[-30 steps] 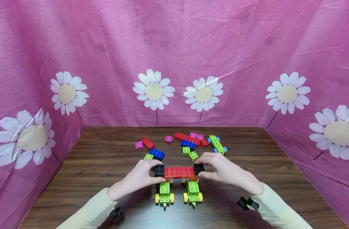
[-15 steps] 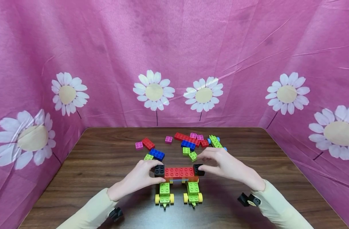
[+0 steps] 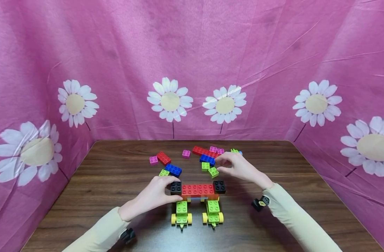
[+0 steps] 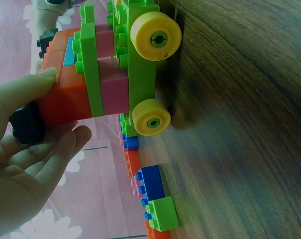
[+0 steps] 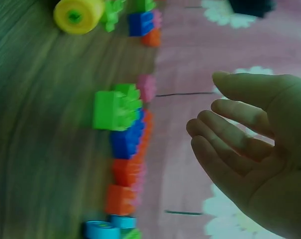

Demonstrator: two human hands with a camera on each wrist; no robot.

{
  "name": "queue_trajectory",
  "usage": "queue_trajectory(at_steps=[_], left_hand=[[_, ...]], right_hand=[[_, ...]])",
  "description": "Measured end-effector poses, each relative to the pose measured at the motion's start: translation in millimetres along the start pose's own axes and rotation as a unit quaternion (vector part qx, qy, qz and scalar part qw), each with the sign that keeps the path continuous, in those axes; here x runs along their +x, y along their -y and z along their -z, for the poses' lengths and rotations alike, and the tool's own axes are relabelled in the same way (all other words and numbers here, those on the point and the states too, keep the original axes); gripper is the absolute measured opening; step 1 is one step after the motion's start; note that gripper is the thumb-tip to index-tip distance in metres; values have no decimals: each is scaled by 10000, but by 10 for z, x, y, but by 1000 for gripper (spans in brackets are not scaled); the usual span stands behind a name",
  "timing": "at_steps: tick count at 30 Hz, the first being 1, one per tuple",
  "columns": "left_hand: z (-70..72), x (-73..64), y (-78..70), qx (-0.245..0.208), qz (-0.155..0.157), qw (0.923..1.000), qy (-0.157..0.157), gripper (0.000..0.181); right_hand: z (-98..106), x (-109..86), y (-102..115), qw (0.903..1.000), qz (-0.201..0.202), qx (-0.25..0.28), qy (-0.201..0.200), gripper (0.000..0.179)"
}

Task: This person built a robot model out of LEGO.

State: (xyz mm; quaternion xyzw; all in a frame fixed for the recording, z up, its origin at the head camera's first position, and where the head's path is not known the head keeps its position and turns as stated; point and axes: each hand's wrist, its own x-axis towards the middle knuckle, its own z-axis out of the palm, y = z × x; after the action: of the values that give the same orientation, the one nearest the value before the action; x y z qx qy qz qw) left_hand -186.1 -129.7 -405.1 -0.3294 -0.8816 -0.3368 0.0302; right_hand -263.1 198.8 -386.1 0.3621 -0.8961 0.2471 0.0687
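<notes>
Only the left-wrist view reveals pink supports [image 4: 114, 87].

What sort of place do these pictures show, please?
Most likely a screened-off indoor spot for play or recording: a pink flowered cloth hangs behind and at both sides of a wood-grain table, and toy bricks are on it. The wider room is not visible.

Pink cloth [image 3: 192, 45], creased and printed with white daisies [image 3: 170, 101], hangs round the dark wood-grain table [image 3: 116, 164] from nine o'clock through twelve to three; light leaves a pale sheen [image 3: 185, 241] on it toward six.
</notes>
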Motion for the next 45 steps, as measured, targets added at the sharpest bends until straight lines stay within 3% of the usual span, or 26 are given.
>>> queue_trajectory(at_steps=[7, 13, 45], left_hand=[[-10, 5, 8, 39, -41, 10000, -15, 37], [-12, 3, 11, 59, -41, 10000, -23, 37], [-17, 1, 7, -58, 3, 10000, -28, 37]], right_hand=[[-216, 85, -256, 9990, -141, -49, 423, 31], [-333, 105, -340, 9969, -430, -50, 656, 37], [-431, 109, -410, 9966, -310, -139, 748, 29]])
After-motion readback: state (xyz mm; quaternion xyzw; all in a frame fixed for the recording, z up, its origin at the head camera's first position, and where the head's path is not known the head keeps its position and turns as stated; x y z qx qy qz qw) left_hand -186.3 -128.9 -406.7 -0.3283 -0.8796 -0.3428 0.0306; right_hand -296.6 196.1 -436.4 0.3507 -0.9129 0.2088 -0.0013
